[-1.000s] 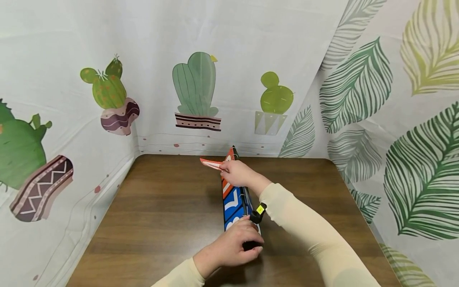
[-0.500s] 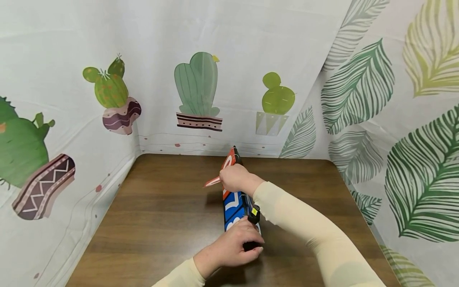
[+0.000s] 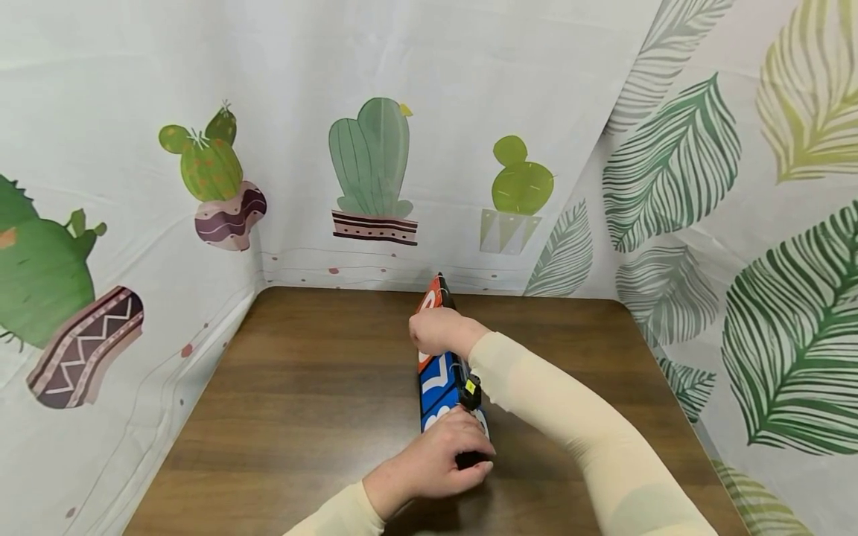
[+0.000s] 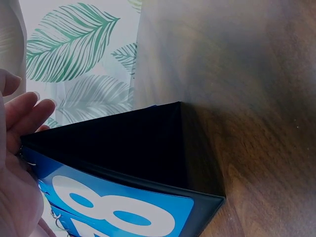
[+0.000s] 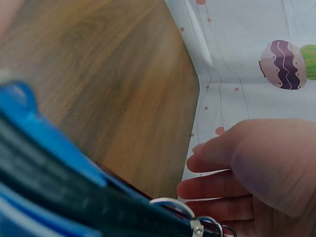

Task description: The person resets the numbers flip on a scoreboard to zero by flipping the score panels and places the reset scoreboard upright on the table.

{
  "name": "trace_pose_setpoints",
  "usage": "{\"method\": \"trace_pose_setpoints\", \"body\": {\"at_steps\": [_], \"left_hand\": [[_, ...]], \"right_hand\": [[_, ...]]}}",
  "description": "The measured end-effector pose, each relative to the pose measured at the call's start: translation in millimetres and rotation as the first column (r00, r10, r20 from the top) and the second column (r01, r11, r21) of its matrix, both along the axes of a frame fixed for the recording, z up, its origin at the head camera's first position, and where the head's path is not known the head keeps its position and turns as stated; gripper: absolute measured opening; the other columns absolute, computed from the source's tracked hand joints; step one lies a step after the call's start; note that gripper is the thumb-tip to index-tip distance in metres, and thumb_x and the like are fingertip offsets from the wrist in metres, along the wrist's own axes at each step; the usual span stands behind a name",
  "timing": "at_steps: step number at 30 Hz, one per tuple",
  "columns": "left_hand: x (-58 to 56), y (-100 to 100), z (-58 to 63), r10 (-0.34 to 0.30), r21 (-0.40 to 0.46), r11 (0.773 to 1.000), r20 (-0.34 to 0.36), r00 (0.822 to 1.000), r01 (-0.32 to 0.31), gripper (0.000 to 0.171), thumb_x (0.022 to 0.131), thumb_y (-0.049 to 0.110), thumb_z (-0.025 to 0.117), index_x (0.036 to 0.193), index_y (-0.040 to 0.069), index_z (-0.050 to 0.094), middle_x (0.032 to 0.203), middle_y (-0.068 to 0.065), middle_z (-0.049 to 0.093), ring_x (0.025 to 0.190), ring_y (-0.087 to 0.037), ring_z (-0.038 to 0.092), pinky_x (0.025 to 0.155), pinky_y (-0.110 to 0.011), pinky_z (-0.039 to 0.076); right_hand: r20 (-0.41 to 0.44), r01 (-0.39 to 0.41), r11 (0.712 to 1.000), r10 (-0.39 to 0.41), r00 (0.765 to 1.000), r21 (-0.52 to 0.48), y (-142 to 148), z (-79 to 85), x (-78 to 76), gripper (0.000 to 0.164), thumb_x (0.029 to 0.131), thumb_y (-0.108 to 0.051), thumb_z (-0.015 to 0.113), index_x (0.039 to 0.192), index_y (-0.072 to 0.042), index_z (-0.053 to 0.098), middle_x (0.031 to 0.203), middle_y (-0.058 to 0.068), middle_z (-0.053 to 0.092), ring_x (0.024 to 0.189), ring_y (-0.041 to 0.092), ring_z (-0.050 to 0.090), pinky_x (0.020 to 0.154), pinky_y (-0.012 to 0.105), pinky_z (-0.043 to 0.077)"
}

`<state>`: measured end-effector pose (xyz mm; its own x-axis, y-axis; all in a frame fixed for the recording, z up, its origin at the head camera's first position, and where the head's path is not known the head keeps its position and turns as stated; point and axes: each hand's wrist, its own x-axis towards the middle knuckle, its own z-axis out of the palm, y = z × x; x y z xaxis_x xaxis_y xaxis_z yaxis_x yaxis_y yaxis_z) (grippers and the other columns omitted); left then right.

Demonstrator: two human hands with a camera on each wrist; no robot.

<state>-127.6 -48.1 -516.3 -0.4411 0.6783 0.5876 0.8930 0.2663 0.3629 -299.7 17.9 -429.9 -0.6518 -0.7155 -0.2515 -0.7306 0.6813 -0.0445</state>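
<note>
A tabletop flip scoreboard (image 3: 436, 380) stands lengthwise on the table, with red cards (image 3: 429, 300) toward the far end and blue ones nearer. My left hand (image 3: 444, 460) rests over its near end. In the left wrist view its fingers reach loosely past the top edge of the black triangular stand (image 4: 123, 140), above a blue card (image 4: 111, 205) showing a white 8. Farther along, my right hand (image 3: 439, 331) lies over the red cards and hides part of them. In the right wrist view its extended fingers (image 5: 215, 185) are beside the metal rings (image 5: 173, 202).
The scoreboard sits on a brown wooden table (image 3: 302, 409). Around the table hang white cloths printed with cacti (image 3: 372, 160) and leaves (image 3: 670, 160). A yellow-marked black wrist device (image 3: 472, 391) hangs below the right forearm.
My right hand has swung a red card from the ridge down to the left side, and that card no longer sticks out beside the hand. My left hand has stayed in place.
</note>
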Motion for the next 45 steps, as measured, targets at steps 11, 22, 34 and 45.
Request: {"method": "trace_pose_setpoints", "body": {"at_steps": [11, 22, 34, 45], "left_hand": [[2.4, -1.9, 0.1, 0.026, -0.046, 0.999, 0.056, 0.998, -0.024, 0.011, 0.097, 0.027, 0.068, 0.101, 0.022, 0.077, 0.096, 0.013, 0.073, 0.1, -0.002, 0.062, 0.113, -0.044, 0.048], [2.7, -1.1, -0.1, 0.03, -0.065, 0.998, 0.034, 0.999, -0.027, 0.011, 0.098, 0.028, 0.066, 0.101, 0.024, 0.076, 0.096, 0.015, 0.072, 0.1, -0.001, 0.063, 0.118, -0.049, 0.043], [1.0, -0.1, 2.9, 0.032, -0.09, 0.995, 0.026, 0.999, -0.03, 0.011, 0.097, 0.028, 0.068, 0.101, 0.024, 0.076, 0.096, 0.014, 0.072, 0.102, -0.002, 0.064, 0.118, -0.048, 0.043], [-23.2, -3.6, 23.4, -0.088, 0.057, 0.994, -0.103, 0.991, 0.094, 0.01, 0.094, 0.015, 0.068, 0.099, 0.018, 0.076, 0.094, 0.008, 0.074, 0.094, -0.005, 0.067, 0.097, -0.021, 0.052]], "right_hand": [[0.407, 0.131, 0.961, -0.022, 0.913, -0.242, 2.4, -0.7, -30.0, 0.034, 0.107, -0.028, 0.053, 0.131, -0.01, 0.071, 0.106, 0.008, 0.079, 0.099, 0.023, 0.075, 0.096, 0.039, 0.059], [0.706, 0.425, 0.802, -0.005, 0.708, -0.42, 26.2, 5.0, -53.3, 0.034, 0.109, -0.029, 0.05, 0.128, -0.013, 0.072, 0.101, 0.013, 0.08, 0.104, 0.037, 0.075, 0.101, 0.054, 0.056], [0.77, 0.62, 0.583, 0.012, 0.639, -0.524, 68.1, 5.5, -54.9, 0.035, 0.104, -0.027, 0.062, 0.127, -0.002, 0.07, 0.103, 0.02, 0.078, 0.103, 0.036, 0.075, 0.093, 0.043, 0.062], [0.772, 0.644, 0.528, 0.036, 0.634, -0.554, 106.6, -15.0, -39.0, 0.04, 0.105, -0.023, 0.059, 0.136, 0.001, 0.063, 0.111, 0.015, 0.078, 0.102, 0.024, 0.076, 0.095, 0.045, 0.061]]}}
